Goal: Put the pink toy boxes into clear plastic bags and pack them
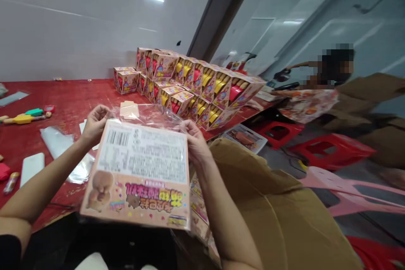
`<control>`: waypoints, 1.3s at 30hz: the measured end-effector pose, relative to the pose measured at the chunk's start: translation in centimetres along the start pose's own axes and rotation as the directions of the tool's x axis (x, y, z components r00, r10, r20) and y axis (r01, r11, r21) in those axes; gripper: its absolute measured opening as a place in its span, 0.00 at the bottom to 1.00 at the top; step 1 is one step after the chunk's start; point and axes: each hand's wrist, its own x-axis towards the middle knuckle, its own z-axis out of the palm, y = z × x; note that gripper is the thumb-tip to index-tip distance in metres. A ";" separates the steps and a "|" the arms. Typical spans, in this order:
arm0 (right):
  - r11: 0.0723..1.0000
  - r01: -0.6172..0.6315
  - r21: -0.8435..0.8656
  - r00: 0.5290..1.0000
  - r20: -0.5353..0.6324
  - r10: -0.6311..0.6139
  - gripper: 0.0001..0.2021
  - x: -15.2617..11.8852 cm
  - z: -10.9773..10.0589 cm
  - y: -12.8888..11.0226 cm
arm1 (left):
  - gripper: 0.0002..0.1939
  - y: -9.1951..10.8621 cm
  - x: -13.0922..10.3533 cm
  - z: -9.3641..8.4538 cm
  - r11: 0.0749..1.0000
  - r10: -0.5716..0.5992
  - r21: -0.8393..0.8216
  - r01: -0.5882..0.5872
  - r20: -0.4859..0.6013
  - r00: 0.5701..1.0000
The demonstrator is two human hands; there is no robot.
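Observation:
A flat printed box [142,168] with a barcode and a cartoon animal sits inside a clear plastic bag [152,112]. It is tilted toward me, its lettering upside down. At the bag's far left corner, my left hand [97,123] pinches the film with its fingers closed. My right hand [195,138] is closed on the film at the far right corner, its fingers partly hidden by the bag. Just beyond the bag lies a small beige card piece [129,109]. More clear plastic bags [76,164] lie on the table by my left forearm.
Stacked display boxes [186,80] with red and yellow items stand at the back of the red table [85,93]. A white phone-like slab [32,168] and small toys [23,118] lie left. At right are an open carton [253,194], red stools [332,149] and another person [332,67].

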 end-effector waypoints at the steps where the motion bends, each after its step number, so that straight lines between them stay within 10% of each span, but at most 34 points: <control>1: 0.999 0.034 -0.001 0.997 0.064 -0.034 0.22 -0.2 0.2 -1.1 | 0.16 1.3 -0.4 -0.2 0.998 0.033 0.043 -0.035 0.035 0.999; 5: 0.974 0.138 -0.182 0.933 0.354 -0.066 0.15 -0.5 0.9 -2.8 | 0.14 3.8 -2.5 -1.4 0.941 0.081 0.300 -0.155 0.246 0.966; 9: 0.919 0.162 -0.359 0.925 0.379 -0.015 0.18 0.0 0.8 -1.1 | 0.10 2.6 -3.0 -3.8 0.867 -0.003 0.479 -0.138 0.282 0.959; 16: 0.856 0.091 -0.508 0.964 0.259 0.051 0.17 1.5 -0.6 0.5 | 0.19 1.8 -2.8 -6.1 0.886 -0.148 0.426 0.183 -0.114 0.982; 22: 0.802 -0.114 -0.586 0.963 0.133 0.235 0.17 6.5 1.5 3.5 | 0.33 -0.7 -1.1 -5.2 0.737 -0.481 0.424 0.527 -0.219 0.849; 26: 0.823 0.020 -0.568 0.994 0.103 0.047 0.12 7.3 2.3 2.2 | 0.18 -1.5 -1.1 -4.4 0.846 -0.101 0.489 0.212 -0.245 0.964; 29: 0.810 0.168 -0.562 0.985 0.061 -0.162 0.12 6.8 2.0 1.1 | 0.12 -1.4 -2.2 -3.7 0.892 0.180 0.451 -0.036 -0.280 0.943; 35: 0.777 0.186 -0.602 0.966 0.255 -0.034 0.23 7.6 3.5 1.2 | 0.20 -1.2 -3.1 -3.7 0.954 0.119 0.298 -0.020 -0.317 0.941; 39: 0.652 0.379 -0.657 0.886 0.053 -0.461 0.12 7.3 6.5 -1.6 | 0.11 -0.5 -2.7 -4.5 0.950 0.256 0.271 -0.153 -0.401 0.879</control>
